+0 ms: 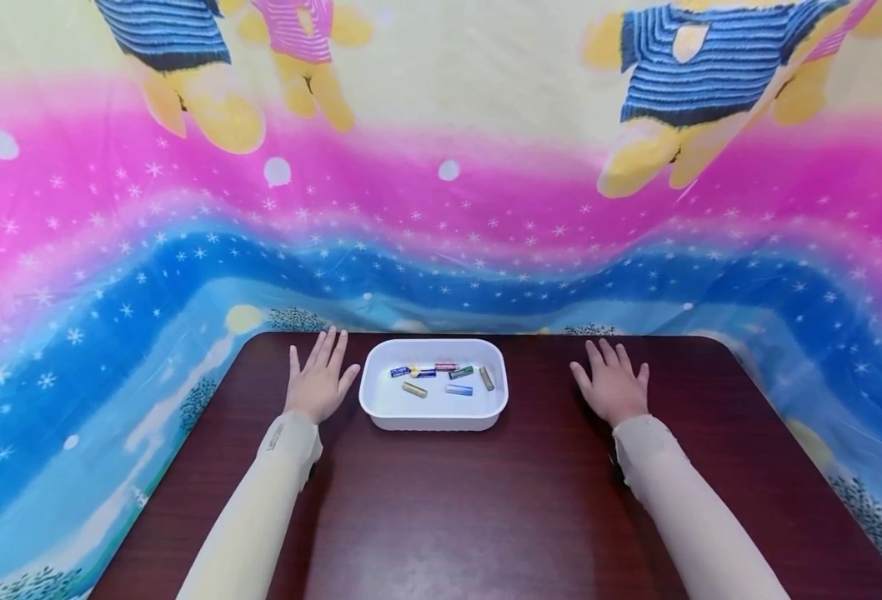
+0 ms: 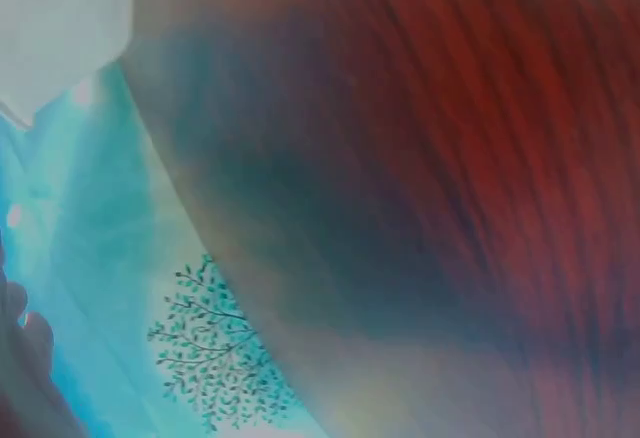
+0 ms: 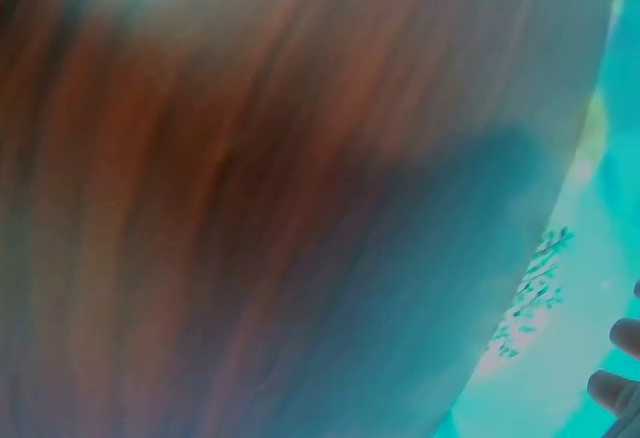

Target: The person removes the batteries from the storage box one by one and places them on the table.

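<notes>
My left hand (image 1: 318, 383) lies palm down with fingers spread, just left of a white plastic tray (image 1: 433, 423) near the table's far edge. My right hand (image 1: 615, 385) is likewise spread, well to the right of the tray. Neither hand holds anything. Inside the tray lie several small cylinders that look like batteries, among them a gold one (image 1: 414, 389), a light blue one (image 1: 459, 389) and a green one (image 1: 461, 372). In the left wrist view, the tray's corner (image 2: 60, 28) shows at upper left. Only some fingers (image 3: 612, 390) show in the right wrist view.
The dark reddish-brown table (image 1: 456, 508) has rounded far corners. Behind and beside it hangs a cloth (image 1: 441, 242) in pink and blue, printed with bears and snowflakes. Both wrist views are blurred over the tabletop.
</notes>
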{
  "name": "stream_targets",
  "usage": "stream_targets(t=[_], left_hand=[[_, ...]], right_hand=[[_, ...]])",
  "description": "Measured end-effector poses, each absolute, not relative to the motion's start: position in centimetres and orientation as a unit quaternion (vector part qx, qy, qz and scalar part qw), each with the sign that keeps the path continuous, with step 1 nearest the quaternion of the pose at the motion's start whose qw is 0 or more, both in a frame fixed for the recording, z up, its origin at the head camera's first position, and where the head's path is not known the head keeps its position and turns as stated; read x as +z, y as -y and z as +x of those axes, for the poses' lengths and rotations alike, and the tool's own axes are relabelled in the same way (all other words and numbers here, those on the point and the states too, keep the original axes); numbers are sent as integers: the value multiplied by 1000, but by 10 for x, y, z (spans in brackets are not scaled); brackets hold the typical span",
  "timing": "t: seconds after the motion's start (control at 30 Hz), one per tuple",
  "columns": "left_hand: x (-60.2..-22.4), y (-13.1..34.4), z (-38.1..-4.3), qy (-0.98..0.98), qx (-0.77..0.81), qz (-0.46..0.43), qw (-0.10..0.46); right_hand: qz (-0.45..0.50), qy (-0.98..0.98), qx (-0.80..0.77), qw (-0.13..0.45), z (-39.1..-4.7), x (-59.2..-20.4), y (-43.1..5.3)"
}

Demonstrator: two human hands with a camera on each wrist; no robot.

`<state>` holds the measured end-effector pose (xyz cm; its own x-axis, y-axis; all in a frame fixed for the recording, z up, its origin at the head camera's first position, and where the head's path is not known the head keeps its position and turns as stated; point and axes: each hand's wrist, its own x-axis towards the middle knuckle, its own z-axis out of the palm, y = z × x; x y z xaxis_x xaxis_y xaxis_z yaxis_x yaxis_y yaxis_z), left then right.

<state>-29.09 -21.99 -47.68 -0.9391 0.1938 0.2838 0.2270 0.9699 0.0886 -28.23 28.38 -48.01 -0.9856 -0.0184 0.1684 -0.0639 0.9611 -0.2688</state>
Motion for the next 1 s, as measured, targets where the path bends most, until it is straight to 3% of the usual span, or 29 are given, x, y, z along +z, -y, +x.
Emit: stream_targets(t=[0.53,1.0], left_hand=[[-470,198,-276,983,-51,-133,118],[-467,181,-265,983,-71,-142,91]], right_hand=[[74,965,209,138,-282,-452,-231],[112,947,267,138,-278,-438,-181]])
